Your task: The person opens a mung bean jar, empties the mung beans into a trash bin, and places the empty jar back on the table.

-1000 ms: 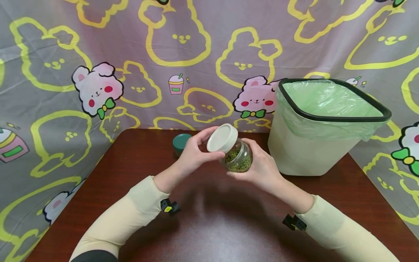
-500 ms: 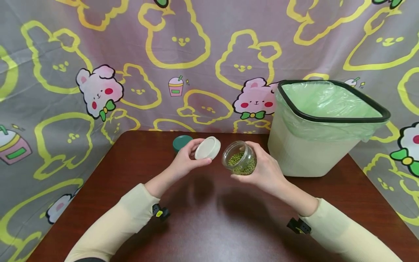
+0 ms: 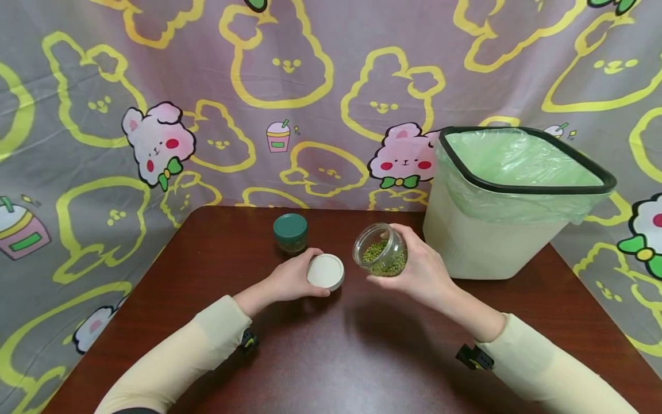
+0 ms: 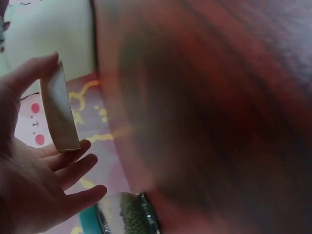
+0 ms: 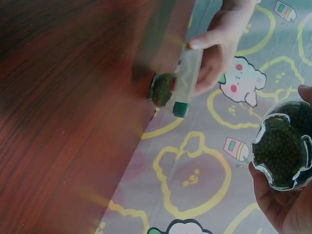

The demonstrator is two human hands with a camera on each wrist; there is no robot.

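Head view: your left hand [image 3: 293, 279] grips the white lid [image 3: 325, 271]; at lid's two o'clock, your right hand [image 3: 423, 267] grips the tilted jar [image 3: 391, 259], green beans [image 3: 373, 252] inside. Green-topped jar [image 3: 291, 229] at lid's eleven o'clock, bin [image 3: 476, 241] at tilted jar's two.

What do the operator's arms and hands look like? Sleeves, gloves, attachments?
Left hand and right hand: bare, no gloves. Left sleeve and right sleeve: pale cream, stopping short of the hands; dark fabric beyond the left one. Small black-and-yellow devices sit near the wrists.
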